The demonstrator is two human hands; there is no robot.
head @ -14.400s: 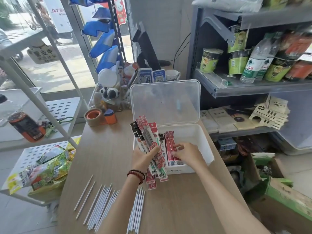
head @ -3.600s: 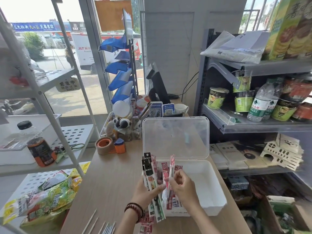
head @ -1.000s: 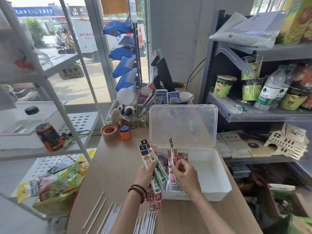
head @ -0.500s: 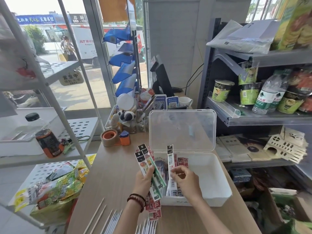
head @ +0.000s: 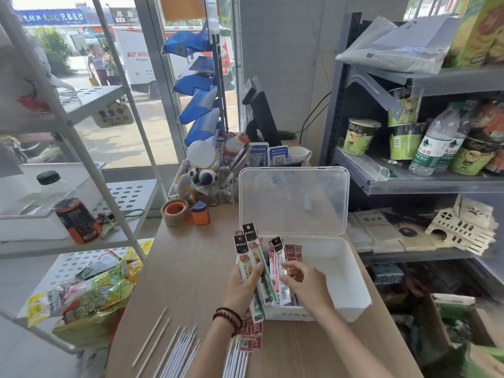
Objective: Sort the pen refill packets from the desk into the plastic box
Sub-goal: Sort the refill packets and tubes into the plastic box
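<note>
The white plastic box (head: pixel 335 271) stands on the wooden desk (head: pixel 185 268) with its clear lid (head: pixel 293 200) propped upright. My left hand (head: pixel 244 286), just left of the box, grips a fanned bundle of pen refill packets (head: pixel 246 251) with black tops. My right hand (head: pixel 309 286) is over the box's left end and pinches a single packet (head: pixel 279 264) that stands upright inside. Red packets (head: pixel 294 252) stand behind it against the box's left side. More red packet ends (head: pixel 252 338) show under my left wrist.
Loose white refill sticks (head: pixel 180 350) lie on the desk near its front edge. A tape roll (head: pixel 174 212) and an orange dispenser (head: pixel 200 212) sit at the back left. Snack bags (head: pixel 90 291) fill a white rack on the left; a grey shelf (head: pixel 425 181) with cups and bottles stands right.
My right hand has lowered the single packet from above the bundle into the box's left end. My left hand still holds the bundle, shifted slightly left.
</note>
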